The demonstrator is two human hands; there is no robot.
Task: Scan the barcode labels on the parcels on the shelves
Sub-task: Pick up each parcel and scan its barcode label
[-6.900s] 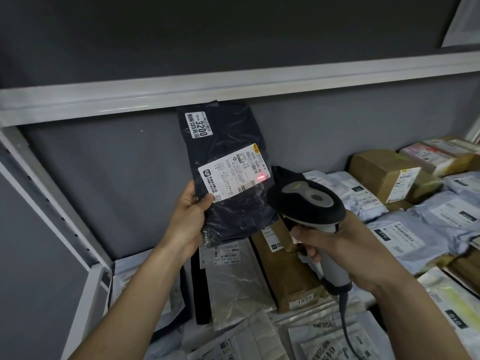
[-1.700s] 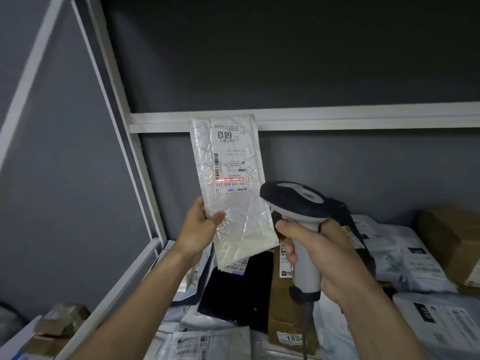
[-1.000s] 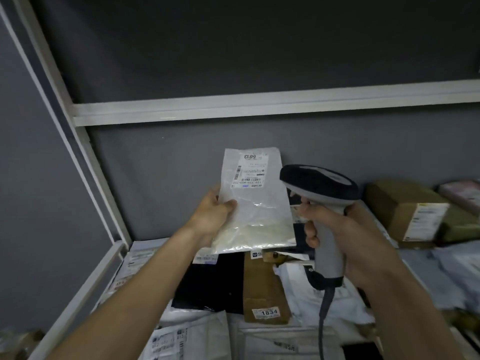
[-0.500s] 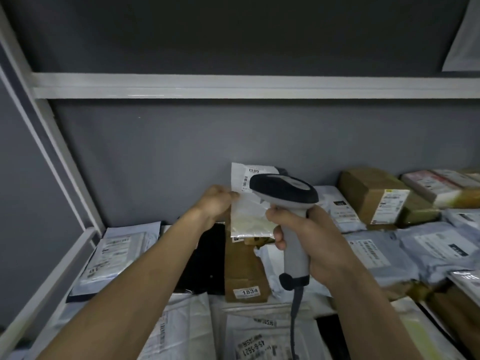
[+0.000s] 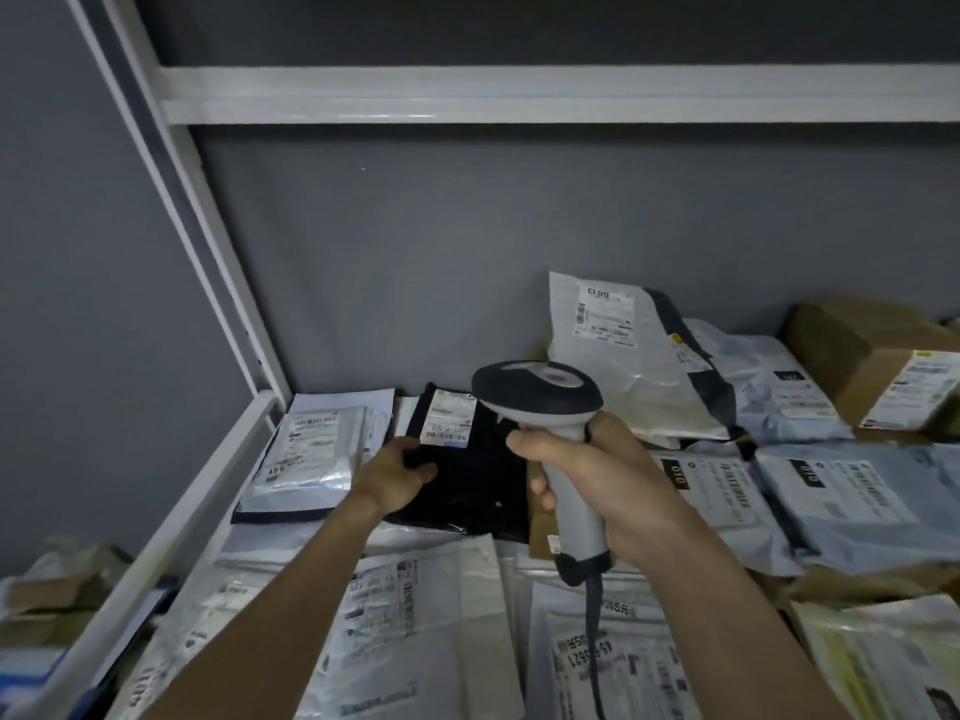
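The left hand (image 5: pixel 397 472) is gripping the black parcel (image 5: pixel 467 485) beside the scanner (image 5: pixel 540 402), which the right hand (image 5: pixel 597 485) is holding; next, I judge, lifting its label (image 5: pixel 449 423) toward the scanner.

2 forearms enter from the bottom edge, both bare as far as the frame shows them, with no sleeve or cuff reaching the visible part. The left hand (image 5: pixel 397 478) is bare: no glove, ring or band shows on the fingers or at the wrist. The right hand (image 5: pixel 605 483) is likewise ungloved, and its wrist carries no watch or strap. The dim light and slight blur hide finer detail such as the nails. The rest of the person lies outside the head camera's view.
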